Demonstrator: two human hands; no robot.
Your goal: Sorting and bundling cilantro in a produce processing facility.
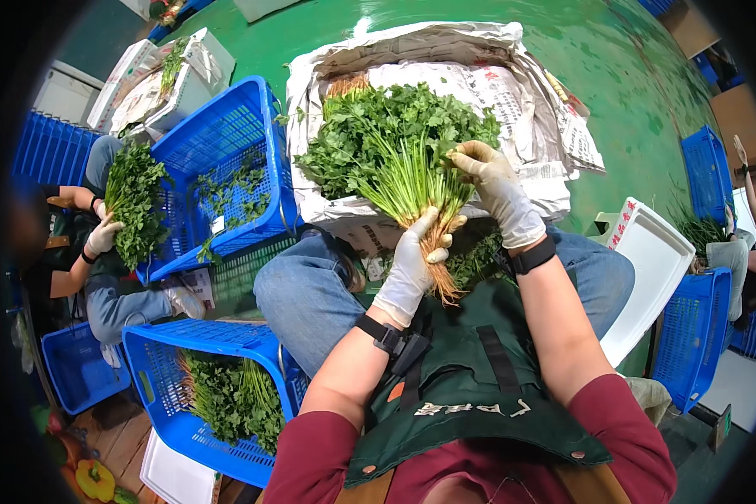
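Note:
My gloved left hand (412, 268) grips a bunch of leafy green herbs (416, 173), apparently coriander, around the base of its stems. Pale brown roots (442, 283) hang below that fist. On the bunch's right side, my gloved right hand (494, 183) pinches a small leafy sprig at the stems between thumb and forefinger. The bunch's leaves point away from me, over a white box lined with newsprint (529, 113). More of the same herb lies in the box, with roots (348, 84) showing at its far left. Overlapping leaves hide where the held bunch ends.
A blue crate (205, 132) with loose leaves stands left of the box. Another blue crate (227, 463) near my left knee holds rooted bunches. A co-worker's gloved hands (105, 234) hold a bunch at left. A white foam lid (652, 264) leans by my right knee.

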